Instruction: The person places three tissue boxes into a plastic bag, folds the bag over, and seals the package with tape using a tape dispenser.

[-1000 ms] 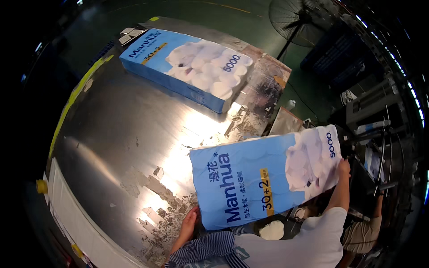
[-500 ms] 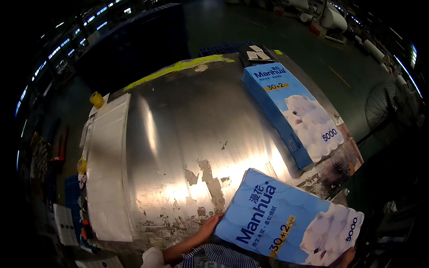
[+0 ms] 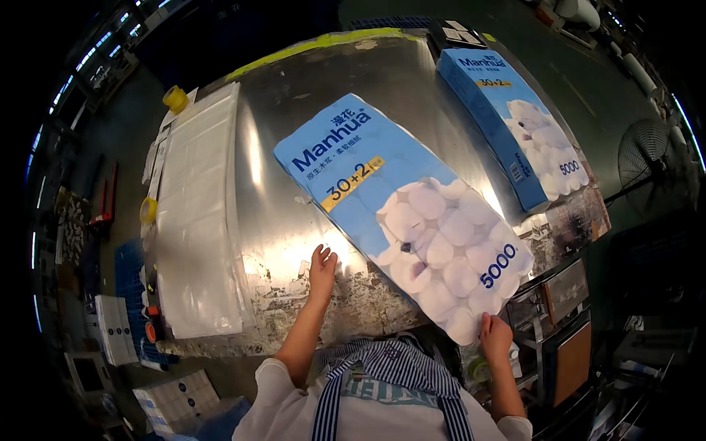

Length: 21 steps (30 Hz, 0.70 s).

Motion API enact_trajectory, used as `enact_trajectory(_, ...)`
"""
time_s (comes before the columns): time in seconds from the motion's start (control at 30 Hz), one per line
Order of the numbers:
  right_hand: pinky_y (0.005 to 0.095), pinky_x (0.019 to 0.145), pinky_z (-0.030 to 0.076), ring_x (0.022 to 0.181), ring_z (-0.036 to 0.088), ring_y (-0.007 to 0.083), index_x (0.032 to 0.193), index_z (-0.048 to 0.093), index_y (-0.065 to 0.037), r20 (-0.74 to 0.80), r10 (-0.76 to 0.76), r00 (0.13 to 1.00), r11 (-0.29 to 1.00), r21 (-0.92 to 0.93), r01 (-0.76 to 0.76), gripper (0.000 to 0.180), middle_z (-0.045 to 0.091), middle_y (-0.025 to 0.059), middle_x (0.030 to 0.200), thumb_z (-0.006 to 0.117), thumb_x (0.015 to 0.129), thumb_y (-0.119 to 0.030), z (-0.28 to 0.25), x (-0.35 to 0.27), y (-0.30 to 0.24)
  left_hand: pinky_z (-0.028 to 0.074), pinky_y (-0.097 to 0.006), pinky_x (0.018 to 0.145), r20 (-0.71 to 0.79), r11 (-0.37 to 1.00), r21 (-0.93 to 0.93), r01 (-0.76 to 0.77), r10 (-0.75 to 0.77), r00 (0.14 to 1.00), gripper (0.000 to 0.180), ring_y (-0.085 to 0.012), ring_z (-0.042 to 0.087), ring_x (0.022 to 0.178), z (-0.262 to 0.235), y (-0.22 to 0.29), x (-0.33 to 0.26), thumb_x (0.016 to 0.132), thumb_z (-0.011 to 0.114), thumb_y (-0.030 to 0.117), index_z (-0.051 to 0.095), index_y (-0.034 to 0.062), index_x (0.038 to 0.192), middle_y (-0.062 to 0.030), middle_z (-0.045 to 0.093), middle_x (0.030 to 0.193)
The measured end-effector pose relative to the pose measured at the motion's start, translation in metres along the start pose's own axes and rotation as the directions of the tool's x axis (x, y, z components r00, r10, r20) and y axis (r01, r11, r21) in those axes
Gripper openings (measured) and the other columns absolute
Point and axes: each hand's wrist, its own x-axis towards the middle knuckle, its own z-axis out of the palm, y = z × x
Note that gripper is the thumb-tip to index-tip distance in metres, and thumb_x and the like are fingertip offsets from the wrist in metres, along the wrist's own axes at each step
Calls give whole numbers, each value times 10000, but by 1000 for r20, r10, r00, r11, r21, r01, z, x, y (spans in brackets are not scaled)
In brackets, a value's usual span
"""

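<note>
Right hand [image 3: 496, 336] pinches the near corner of the big blue tissue pack [image 3: 403, 213], at lower right of frame. Left hand [image 3: 322, 266] lies flat and open on the steel table [image 3: 279, 220], fingers spread, just beside the pack's long left edge, holding nothing.

The pack lies face up on the diagonal, from upper centre down to lower right. Its near corner hangs past the table's front edge, where the right hand has it.

Handling, as I judge it:
- The film wrap looks soft, so a one-corner grip will likely sag or twist the pack. Better to support it along an edge with both hands.
- The steel looks slick, so sliding should be easier than lifting.
- The near strip of the table is scuffed and flaky, which could snag the film. Keep drags off that patch.

Room:
- A second blue tissue pack [image 3: 515, 125] sits upper right, apart from the first, with a bare steel lane between them.
- A stack of clear plastic bags [image 3: 197, 220] runs down the left side, well apart from the pack.
- Yellow tape rolls [image 3: 175, 98] sit at upper left, near the table's edge.
- The centre-left of the table is the widest open area.
- A floor fan [image 3: 651, 158] and a cabinet [image 3: 562, 323] crowd the right side, so there is little swing room past that edge.
</note>
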Motion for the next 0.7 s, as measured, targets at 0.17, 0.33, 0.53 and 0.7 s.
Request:
enact_trajectory(0.17,362,563,462,617,607,304,751,634,-28,119,-375,920,827,491,274,288,618,136,670,548,885,-268,0,24,-86,403,-294,869,19,996,-66,59,-58,998,386,-155,499,1095,-4,-39,-39,952,456,233,435,62,1297,-56,510,1239)
enact_trajectory(0.33,378,711,475,791,616,313,965,636,-12,-275,-437,856,833,235,501,260,647,161,864,502,904,-226,9,149,-89,412,-292,873,-48,981,-161,108,-117,992,381,-157,535,1044,-26,-41,-81,974,414,276,493,8,1233,-69,568,1158)
enact_trajectory(0.53,287,776,469,886,594,190,1153,557,44,133,-382,914,723,660,207,436,635,112,1006,501,927,-325,68,200,-104,392,-290,938,-17,961,-265,76,-84,996,480,-183,512,1120,-18,-29,-142,973,405,349,454,-21,1275,-107,537,1226)
enact_trajectory(0.7,333,778,481,888,631,271,1128,559,21,196,-306,932,800,583,141,532,644,188,978,545,862,-440,79,193,-107,421,-272,882,-258,995,-92,-47,22,966,396,-161,564,994,14,-8,-150,911,527,186,493,-59,1220,-117,597,1111)
